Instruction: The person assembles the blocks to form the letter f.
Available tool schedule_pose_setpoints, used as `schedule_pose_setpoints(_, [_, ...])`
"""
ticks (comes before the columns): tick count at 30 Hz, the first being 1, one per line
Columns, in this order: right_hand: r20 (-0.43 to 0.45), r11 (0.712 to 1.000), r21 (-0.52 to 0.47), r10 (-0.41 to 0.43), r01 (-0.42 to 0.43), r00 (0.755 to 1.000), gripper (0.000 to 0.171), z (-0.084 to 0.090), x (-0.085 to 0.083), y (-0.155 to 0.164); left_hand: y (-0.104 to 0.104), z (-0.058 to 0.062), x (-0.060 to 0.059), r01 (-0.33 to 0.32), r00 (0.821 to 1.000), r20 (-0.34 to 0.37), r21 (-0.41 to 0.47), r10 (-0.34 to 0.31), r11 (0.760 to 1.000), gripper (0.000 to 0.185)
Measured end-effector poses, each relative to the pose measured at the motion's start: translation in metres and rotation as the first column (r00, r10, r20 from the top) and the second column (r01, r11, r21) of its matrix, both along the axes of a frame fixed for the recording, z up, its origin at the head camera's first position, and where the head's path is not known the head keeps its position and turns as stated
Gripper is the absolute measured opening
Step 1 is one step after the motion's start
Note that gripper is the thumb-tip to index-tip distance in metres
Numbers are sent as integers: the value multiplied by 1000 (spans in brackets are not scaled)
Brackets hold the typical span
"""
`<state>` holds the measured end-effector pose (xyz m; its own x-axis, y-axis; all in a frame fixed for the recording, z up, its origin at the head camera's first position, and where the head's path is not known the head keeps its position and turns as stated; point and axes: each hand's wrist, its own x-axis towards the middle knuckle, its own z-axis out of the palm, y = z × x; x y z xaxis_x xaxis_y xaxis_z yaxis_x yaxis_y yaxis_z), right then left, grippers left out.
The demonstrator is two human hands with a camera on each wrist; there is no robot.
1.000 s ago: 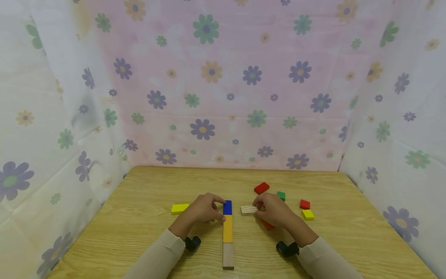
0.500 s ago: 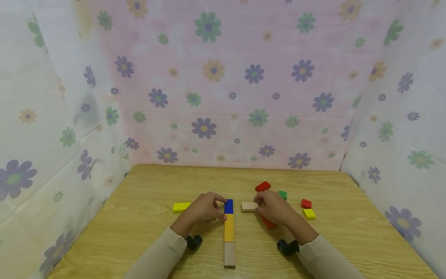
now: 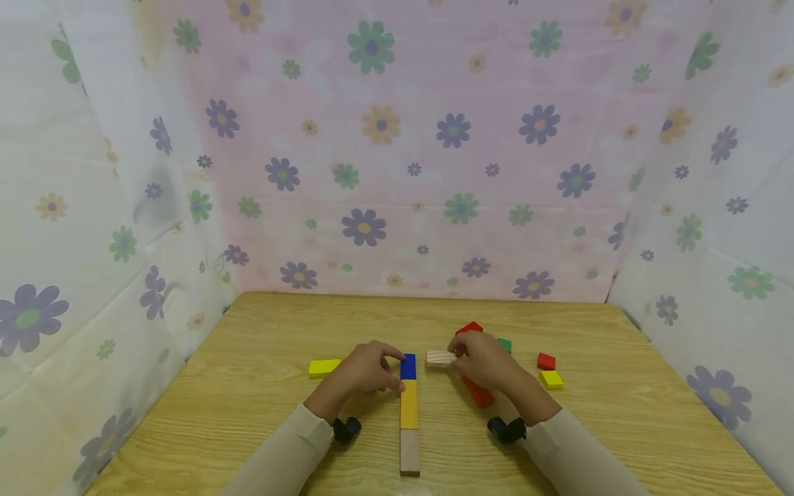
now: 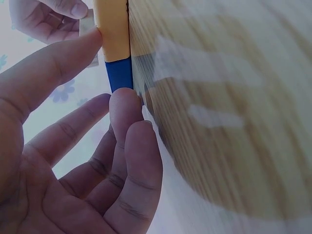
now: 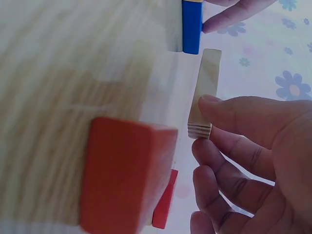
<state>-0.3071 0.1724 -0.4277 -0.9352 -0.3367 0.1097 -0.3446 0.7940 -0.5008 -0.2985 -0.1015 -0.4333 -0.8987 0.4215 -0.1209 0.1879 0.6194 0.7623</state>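
A blue block (image 3: 408,366), an orange block (image 3: 409,405) and a plain wooden block (image 3: 409,452) lie end to end in a straight row on the table. My left hand (image 3: 367,368) touches the row's left side, index fingertip at the blue block and thumb at the orange one, its fingers loosely bent. To the right of the blue block, my right hand (image 3: 486,359) pinches a second plain wooden block (image 5: 206,80) between thumb and fingers, its free end pointing toward the row with a gap between. Whether this block touches the table I cannot tell.
Beneath the right hand lies a red-orange block (image 3: 477,393), with a red block (image 3: 469,327) and a green block (image 3: 505,344) behind. Farther right are a small red block (image 3: 546,361) and a yellow block (image 3: 551,379). Another yellow block (image 3: 324,368) lies left. Flowered cloth surrounds the table (image 3: 279,317).
My right hand has moved slightly away from me and leftward, carrying the plain wooden block closer to the row's far end. My left hand stays at the blue and orange blocks.
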Motion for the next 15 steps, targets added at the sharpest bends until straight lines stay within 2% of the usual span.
schedule_pose_setpoints(6, [2,1000,-2,4,-4,1000,19,3,-3,-3,1,1,1,0,1000,6,-4,0,1000,59])
schedule_pose_setpoints(15, [37,1000,5,-28,27,999,20,-2,-8,-10,1,2,-1,-2,1000,9,-8,2,1000,59])
